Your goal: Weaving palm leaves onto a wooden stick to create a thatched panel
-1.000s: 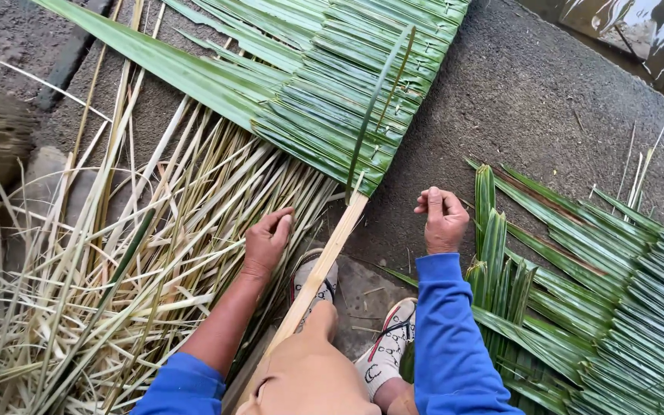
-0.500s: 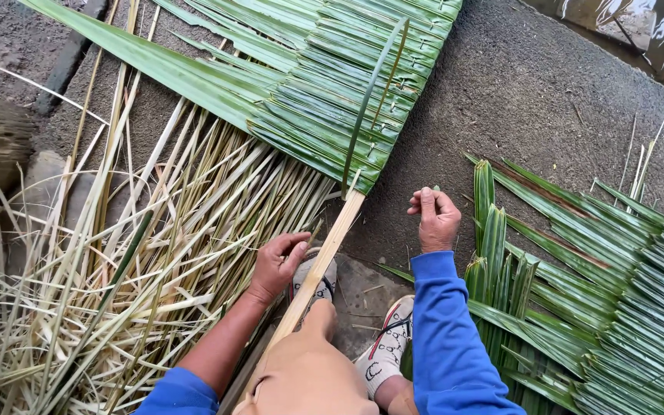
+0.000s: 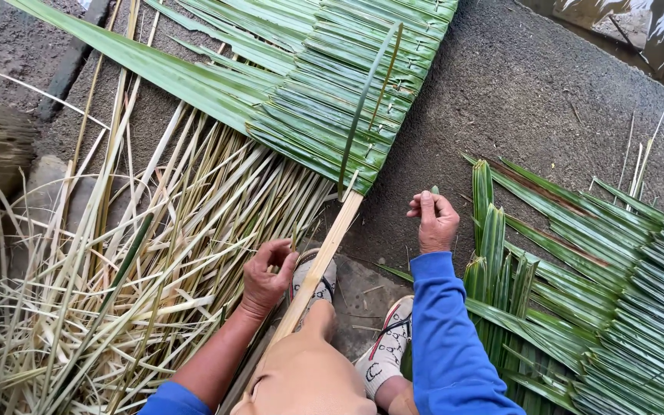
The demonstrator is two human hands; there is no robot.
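The left hand [image 3: 265,274] has slid down off the pale bamboo slat [image 3: 318,265] and now curls loosely beside it, holding nothing. The right hand [image 3: 433,222] stays pinched on a thin green leaf strip [image 3: 433,190] near the woven palm panel [image 3: 332,92], so the stitching looks paused.

Left hand [image 3: 267,274] low, fingers curled inward, thumb up, forearm bare below rolled blue sleeve. Right hand [image 3: 433,220] raised further out, fingers pinched together, arm in blue sleeve.

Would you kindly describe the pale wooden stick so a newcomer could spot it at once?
Start at the woven green palm-leaf panel at top. From its lower edge the pale stick runs down between the hands, over the knee. Unlike the thin dry strips on the left, it is thick, straight and smooth.
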